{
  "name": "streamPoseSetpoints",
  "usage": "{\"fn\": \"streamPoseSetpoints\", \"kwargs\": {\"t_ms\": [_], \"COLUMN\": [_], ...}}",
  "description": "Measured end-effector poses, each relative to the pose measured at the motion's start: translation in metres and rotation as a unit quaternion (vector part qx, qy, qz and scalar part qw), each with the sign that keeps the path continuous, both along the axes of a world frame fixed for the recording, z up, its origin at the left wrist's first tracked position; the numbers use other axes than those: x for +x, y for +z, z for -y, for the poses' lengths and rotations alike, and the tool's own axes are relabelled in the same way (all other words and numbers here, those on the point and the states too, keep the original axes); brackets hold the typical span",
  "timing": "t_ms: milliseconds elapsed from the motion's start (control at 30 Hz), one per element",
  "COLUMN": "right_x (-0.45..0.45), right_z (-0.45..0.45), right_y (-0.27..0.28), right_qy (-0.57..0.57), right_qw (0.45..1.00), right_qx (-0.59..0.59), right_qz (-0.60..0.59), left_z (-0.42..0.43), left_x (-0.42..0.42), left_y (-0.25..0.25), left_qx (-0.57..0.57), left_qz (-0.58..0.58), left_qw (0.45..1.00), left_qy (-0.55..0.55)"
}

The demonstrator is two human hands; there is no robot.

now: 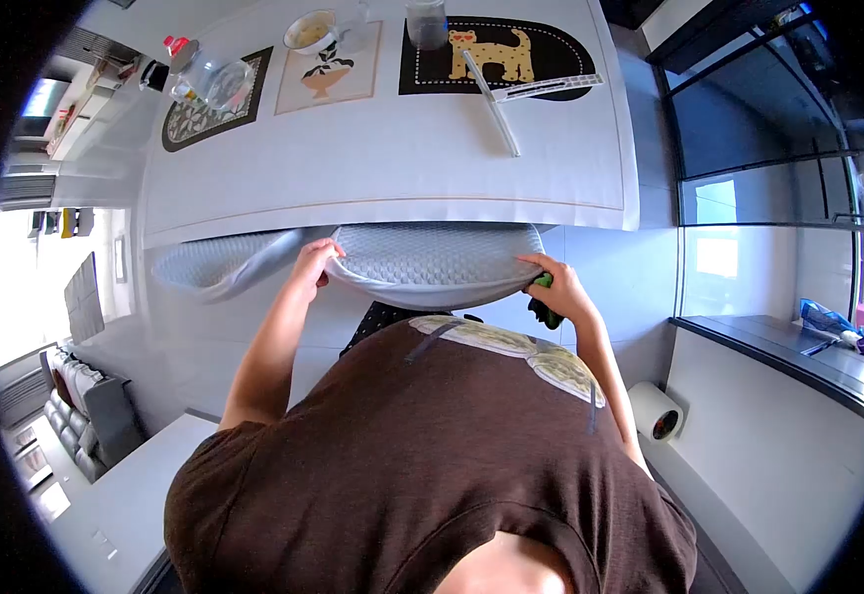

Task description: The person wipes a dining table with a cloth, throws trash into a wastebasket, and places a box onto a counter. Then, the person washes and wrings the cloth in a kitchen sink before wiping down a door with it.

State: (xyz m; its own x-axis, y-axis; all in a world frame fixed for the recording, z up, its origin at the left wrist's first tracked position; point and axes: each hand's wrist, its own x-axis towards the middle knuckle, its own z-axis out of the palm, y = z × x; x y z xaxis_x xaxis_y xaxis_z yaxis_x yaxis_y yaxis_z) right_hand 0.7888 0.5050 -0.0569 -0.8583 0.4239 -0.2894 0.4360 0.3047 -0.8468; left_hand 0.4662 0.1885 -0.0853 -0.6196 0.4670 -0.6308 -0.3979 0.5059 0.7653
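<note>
A grey chair (437, 259) with a woven-textured, curved back stands at the table's near edge, in front of my body. Its left rim is gripped by my left hand (317, 265), fingers curled over the edge. On the opposite side my right hand (562, 289) pinches the rim between thumb and fingers. A small green and black thing (546, 302) shows under the right palm; its kind I cannot make out. Part of the chair's seat is hidden beneath the table.
The white-covered table (382, 178) bears placemats, a clear jug (222, 84), a cup (311, 33), a glass (427, 24) and two white strips (491, 104). Another grey chair (219, 265) stands left. A white cylindrical object (656, 412) is on the floor at right.
</note>
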Motion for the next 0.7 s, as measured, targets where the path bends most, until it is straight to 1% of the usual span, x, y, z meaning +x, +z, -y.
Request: {"fn": "streamPoseSetpoints", "kwargs": {"t_ms": [100, 133, 167, 200, 233, 267, 300, 333, 400, 433, 467, 500, 533, 567, 600, 633, 700], "right_x": [0.0, 0.001, 0.004, 0.001, 0.0, 0.0, 0.003, 0.008, 0.015, 0.021, 0.026, 0.033, 0.042, 0.047, 0.052, 0.06, 0.065], "right_z": [-0.002, -0.003, -0.007, -0.012, -0.011, -0.011, -0.012, -0.013, -0.023, -0.032, -0.038, -0.044, -0.051, -0.056, -0.06, -0.067, -0.088], "right_y": [0.002, -0.003, -0.007, -0.004, 0.002, 0.008, 0.013, 0.018, 0.028, 0.028, 0.023, 0.016, 0.008, 0.008, 0.021, 0.023, 0.019], "right_qy": [-0.006, 0.01, 0.023, 0.016, 0.012, 0.01, 0.005, 0.004, -0.038, -0.046, -0.033, -0.1, -0.165, -0.228, -0.294, -0.303, -0.324], "right_qw": [1.0, 1.0, 0.999, 0.999, 0.999, 0.999, 0.998, 0.997, 0.986, 0.989, 0.99, 0.974, 0.951, 0.913, 0.874, 0.849, 0.801], "right_qx": [-0.012, -0.01, -0.007, -0.006, -0.028, -0.05, -0.065, -0.068, -0.157, -0.135, -0.134, -0.185, -0.236, -0.304, -0.367, -0.413, -0.481], "right_qz": [0.028, -0.002, -0.033, -0.034, -0.01, 0.015, 0.023, 0.023, 0.029, -0.032, -0.038, -0.079, -0.114, -0.151, -0.126, -0.131, -0.151], "left_z": [-0.001, -0.003, 0.002, 0.005, 0.013, 0.013, -0.02, -0.04, -0.078, -0.097, -0.113, -0.135, -0.155, -0.169, -0.179, -0.183, -0.203], "left_x": [0.001, 0.0, -0.012, -0.028, -0.039, -0.04, -0.021, -0.015, -0.017, -0.023, -0.028, -0.027, -0.023, -0.022, -0.021, -0.012, -0.015], "left_y": [0.018, 0.024, 0.018, 0.005, -0.009, -0.015, 0.045, 0.055, 0.063, 0.047, 0.027, 0.018, 0.007, -0.012, -0.028, -0.035, -0.03], "left_qx": [-0.025, -0.045, -0.088, -0.087, -0.095, -0.097, -0.278, -0.28, -0.225, -0.189, -0.156, -0.189, -0.222, -0.203, -0.184, -0.194, -0.168], "left_qz": [0.023, 0.043, 0.029, 0.027, -0.145, -0.31, -0.351, -0.35, -0.322, -0.341, -0.356, -0.356, -0.352, -0.336, -0.322, -0.32, -0.279], "left_qw": [0.999, 0.997, 0.991, 0.99, 0.965, 0.902, 0.835, 0.834, 0.893, 0.899, 0.904, 0.899, 0.893, 0.91, 0.922, 0.921, 0.944], "left_qy": [-0.031, -0.05, -0.097, -0.104, -0.198, -0.284, -0.321, -0.322, -0.221, -0.198, -0.175, -0.172, -0.169, -0.136, -0.106, -0.107, -0.051]}}
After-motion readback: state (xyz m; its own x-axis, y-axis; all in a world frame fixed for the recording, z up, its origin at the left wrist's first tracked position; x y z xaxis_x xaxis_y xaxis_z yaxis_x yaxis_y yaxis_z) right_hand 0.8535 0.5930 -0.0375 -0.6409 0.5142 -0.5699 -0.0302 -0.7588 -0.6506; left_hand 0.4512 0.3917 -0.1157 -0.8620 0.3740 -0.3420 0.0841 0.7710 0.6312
